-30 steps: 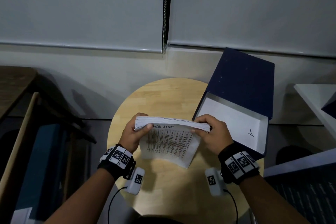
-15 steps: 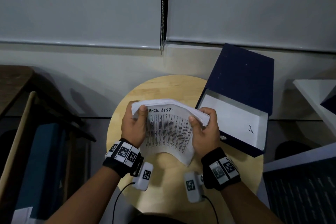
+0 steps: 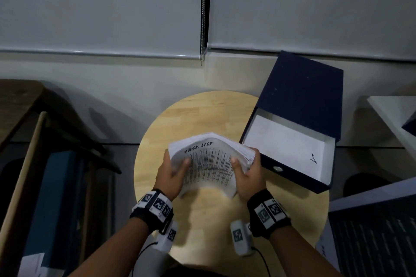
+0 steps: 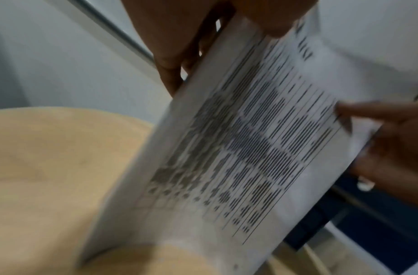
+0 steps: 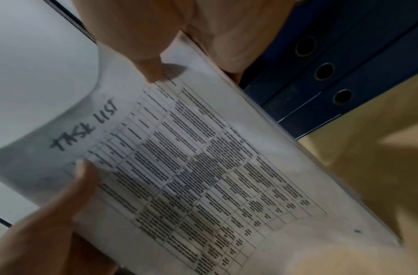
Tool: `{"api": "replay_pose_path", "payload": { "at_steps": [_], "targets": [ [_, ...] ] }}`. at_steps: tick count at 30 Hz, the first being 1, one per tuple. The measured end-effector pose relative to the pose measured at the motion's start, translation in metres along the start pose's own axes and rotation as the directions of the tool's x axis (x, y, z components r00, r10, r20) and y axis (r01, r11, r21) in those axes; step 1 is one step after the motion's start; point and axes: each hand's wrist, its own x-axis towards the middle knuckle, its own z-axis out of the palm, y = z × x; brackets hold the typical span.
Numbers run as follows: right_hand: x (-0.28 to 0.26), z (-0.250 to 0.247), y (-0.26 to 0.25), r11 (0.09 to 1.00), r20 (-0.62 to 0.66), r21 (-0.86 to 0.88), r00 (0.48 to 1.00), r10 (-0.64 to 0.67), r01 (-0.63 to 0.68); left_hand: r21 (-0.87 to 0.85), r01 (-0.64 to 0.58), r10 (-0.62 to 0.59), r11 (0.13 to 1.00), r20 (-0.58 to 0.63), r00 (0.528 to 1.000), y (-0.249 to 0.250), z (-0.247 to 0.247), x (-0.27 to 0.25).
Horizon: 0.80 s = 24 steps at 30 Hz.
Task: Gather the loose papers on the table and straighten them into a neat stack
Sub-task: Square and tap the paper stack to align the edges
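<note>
A thick stack of white papers (image 3: 208, 162), its top sheet a printed table headed "TASK LIST", stands on its lower edge over the round wooden table (image 3: 202, 114), bowed toward me. My left hand (image 3: 173, 173) grips its left side, thumb on the printed face. My right hand (image 3: 246, 174) grips the right side, thumb on the front, fingers behind the fanned edges. In the left wrist view the papers (image 4: 238, 158) are blurred. The right wrist view shows the printed sheet (image 5: 191, 167) close up with my thumb (image 5: 146, 61) on it.
An open dark blue box file (image 3: 299, 105) with a white inside lies at the table's right edge, close to my right hand. More blue box files (image 5: 344, 74) stand behind the papers. A dark wooden bench (image 3: 20, 101) is on the left, a dark panel (image 3: 373, 238) at lower right.
The stack has tipped from lying nearly flat in my hands to standing upright and bowed. Both hands slid down its sides and came closer together.
</note>
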Motion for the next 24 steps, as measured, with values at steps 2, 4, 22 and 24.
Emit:
{"api": "replay_pose_path", "payload": {
  "at_steps": [2, 4, 22, 24],
  "targets": [
    [0.003, -0.001, 0.012, 0.995, 0.016, -0.033, 0.996, 0.093, -0.093, 0.068, 0.041, -0.045, 0.997, 0.071, 0.996, -0.014, 0.0, -0.002],
    [0.006, -0.003, 0.022, 0.983, 0.038, -0.039, 0.983, 0.181, -0.179, 0.161, 0.064, -0.079, 0.985, 0.092, 0.993, -0.019, 0.002, -0.002],
    [0.007, -0.002, 0.043, 0.965, 0.101, -0.057, 0.96, 0.26, -0.255, 0.518, 0.259, -0.388, 0.815, 0.157, 0.908, -0.045, 0.014, 0.004],
    [0.007, -0.003, 0.039, 0.961, 0.1, -0.045, 0.956, 0.275, -0.272, 0.551, 0.27, -0.418, 0.79, 0.161, 0.894, -0.039, 0.012, 0.005]
  ]
}}
